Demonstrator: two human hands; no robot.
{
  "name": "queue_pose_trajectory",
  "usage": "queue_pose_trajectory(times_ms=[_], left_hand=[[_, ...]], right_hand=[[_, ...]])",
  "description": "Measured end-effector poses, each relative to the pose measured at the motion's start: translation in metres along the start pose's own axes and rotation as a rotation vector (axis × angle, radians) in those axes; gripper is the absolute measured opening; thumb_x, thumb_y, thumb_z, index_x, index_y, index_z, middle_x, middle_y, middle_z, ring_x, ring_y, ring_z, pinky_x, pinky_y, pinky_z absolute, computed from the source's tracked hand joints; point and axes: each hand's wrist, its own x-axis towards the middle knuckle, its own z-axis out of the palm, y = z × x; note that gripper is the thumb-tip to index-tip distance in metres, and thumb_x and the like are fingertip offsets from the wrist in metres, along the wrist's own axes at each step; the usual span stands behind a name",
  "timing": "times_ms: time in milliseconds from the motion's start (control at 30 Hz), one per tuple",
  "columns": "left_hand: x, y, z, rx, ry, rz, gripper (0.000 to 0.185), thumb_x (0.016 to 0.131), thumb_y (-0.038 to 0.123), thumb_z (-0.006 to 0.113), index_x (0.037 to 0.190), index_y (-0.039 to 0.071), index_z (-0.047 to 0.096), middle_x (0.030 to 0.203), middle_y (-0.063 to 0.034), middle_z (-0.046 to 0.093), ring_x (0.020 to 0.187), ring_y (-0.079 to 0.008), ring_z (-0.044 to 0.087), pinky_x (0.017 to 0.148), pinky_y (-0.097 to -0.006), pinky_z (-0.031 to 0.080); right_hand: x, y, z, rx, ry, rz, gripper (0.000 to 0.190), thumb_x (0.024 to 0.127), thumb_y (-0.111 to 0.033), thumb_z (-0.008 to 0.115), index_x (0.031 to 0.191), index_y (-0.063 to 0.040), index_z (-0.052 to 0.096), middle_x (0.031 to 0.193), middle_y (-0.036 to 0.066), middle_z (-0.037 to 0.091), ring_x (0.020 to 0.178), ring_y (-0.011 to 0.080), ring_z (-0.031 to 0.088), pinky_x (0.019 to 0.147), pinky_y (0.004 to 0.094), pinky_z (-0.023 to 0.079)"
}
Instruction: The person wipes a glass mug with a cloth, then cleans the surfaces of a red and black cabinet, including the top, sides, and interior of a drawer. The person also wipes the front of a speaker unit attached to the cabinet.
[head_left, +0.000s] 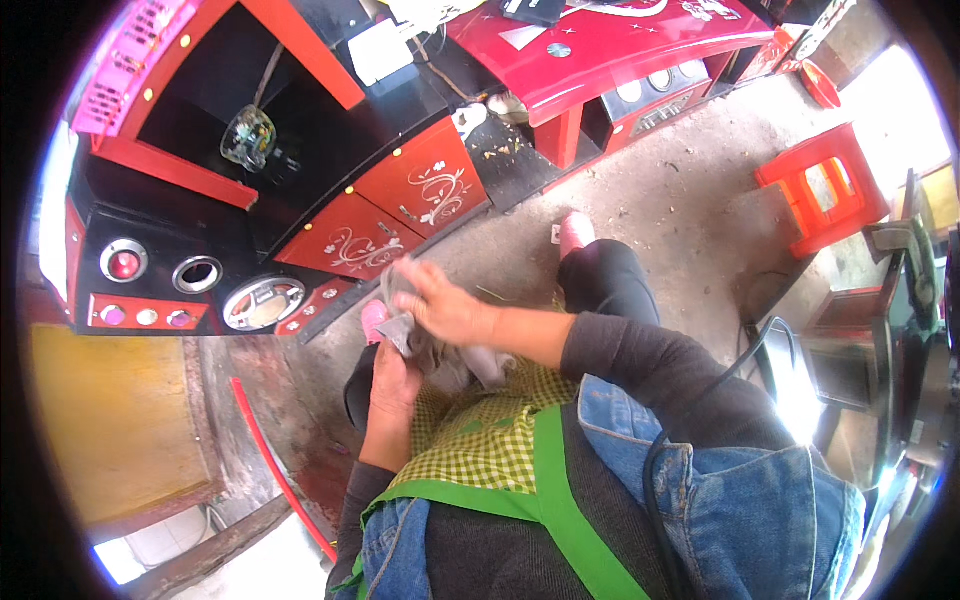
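Observation:
My left hand (396, 379) is closed around the lower part of a piece of grey cloth (397, 332), whose edge stands up above my fingers. Just past it is my right hand (448, 304), blurred by motion, fingers stretched toward the far left. A hazy grey patch by those fingertips may be part of the same cloth; the blur hides whether they grip it. More grey fabric (480, 366), perhaps a sock or glove, lies across my lap on a green-checked apron (476, 450).
Ahead stands a red and black cabinet (382, 217) with a glass bowl (249, 139) on it. A glossy red tabletop (600, 52) adjoins it. To the right, a red plastic stool (825, 191) is on the concrete floor (660, 172). A black cable (656, 480) runs along my right side.

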Motion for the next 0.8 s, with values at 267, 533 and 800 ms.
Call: queue_pose_trajectory(times_ms=[267,533,800], left_hand=[[-0.025,0.047,0.021,-0.079,0.114,0.139,0.058,0.080,0.009,0.053,0.135,0.002,0.038,0.128,-0.0160,0.052,0.117,-0.0309,0.052,0.099,-0.0435,0.043],[0.058,0.117,0.139,0.758,0.251,0.631,0.046,0.080,-0.001,0.057,0.126,-0.001,0.049,0.116,-0.0102,0.060,0.102,-0.0236,0.059,0.091,-0.0344,0.046],[0.180,0.142,0.132,2.022,0.487,0.875,0.051,0.073,0.015,0.062,0.118,-0.005,0.052,0.123,-0.0221,0.054,0.114,-0.0365,0.051,0.099,-0.0407,0.039]], right_hand=[[0.026,-0.017,-0.060,0.730,-0.004,0.341,0.040,0.095,-0.031,0.048,0.126,-0.007,0.047,0.085,0.018,0.068,0.077,0.0395,0.064,0.068,0.0458,0.051],[0.046,0.051,-0.072,-0.385,-0.544,0.083,0.039,0.085,-0.028,0.056,0.117,-0.006,0.051,0.101,0.017,0.064,0.089,0.0383,0.063,0.077,0.0467,0.050],[0.040,0.029,-0.077,-0.299,-0.568,-0.027,0.047,0.082,-0.027,0.062,0.120,-0.003,0.051,0.105,0.021,0.062,0.095,0.0348,0.063,0.077,0.0443,0.051]])
